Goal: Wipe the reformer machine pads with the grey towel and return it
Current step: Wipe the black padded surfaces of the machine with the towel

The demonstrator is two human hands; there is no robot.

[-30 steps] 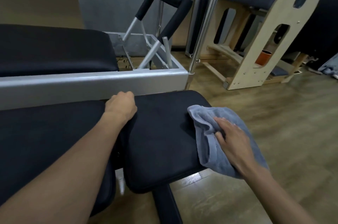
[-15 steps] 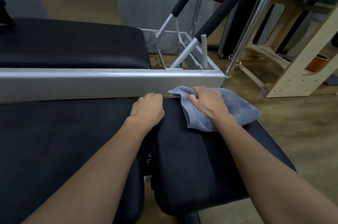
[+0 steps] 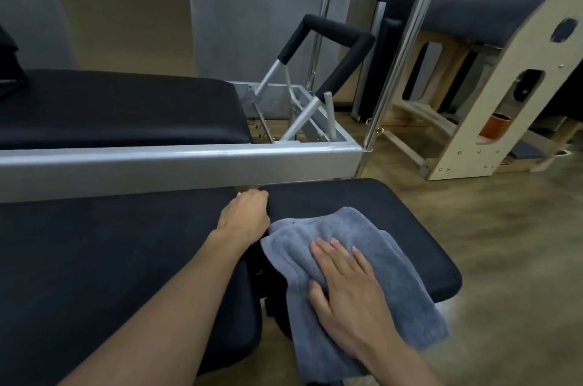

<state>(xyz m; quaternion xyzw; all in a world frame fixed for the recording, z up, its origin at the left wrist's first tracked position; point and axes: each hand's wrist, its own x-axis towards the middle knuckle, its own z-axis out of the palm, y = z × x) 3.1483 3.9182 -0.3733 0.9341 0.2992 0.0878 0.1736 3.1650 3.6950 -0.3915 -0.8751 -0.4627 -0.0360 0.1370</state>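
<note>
The grey towel (image 3: 372, 247) lies spread on the small black pad (image 3: 362, 199) at the right end of the reformer, draping over its near edge. My right hand (image 3: 347, 288) presses flat on the towel, fingers apart. My left hand (image 3: 246, 218) is closed over the left edge of that pad, at the gap beside the large black pad (image 3: 110, 259). Another long black pad (image 3: 120, 108) sits beyond the silver frame rail (image 3: 189, 161).
A padded foot bar (image 3: 328, 48) rises from the frame's far end. Slanted metal poles (image 3: 407, 42) stand at the right. A wooden barrel apparatus (image 3: 492, 79) sits on the wood floor (image 3: 504, 243) at right, with an orange object (image 3: 498, 125) inside.
My right hand has slid the towel from the pad's far edge by the rail back toward me, to the near side. My left hand has stayed on the pad's edge.
</note>
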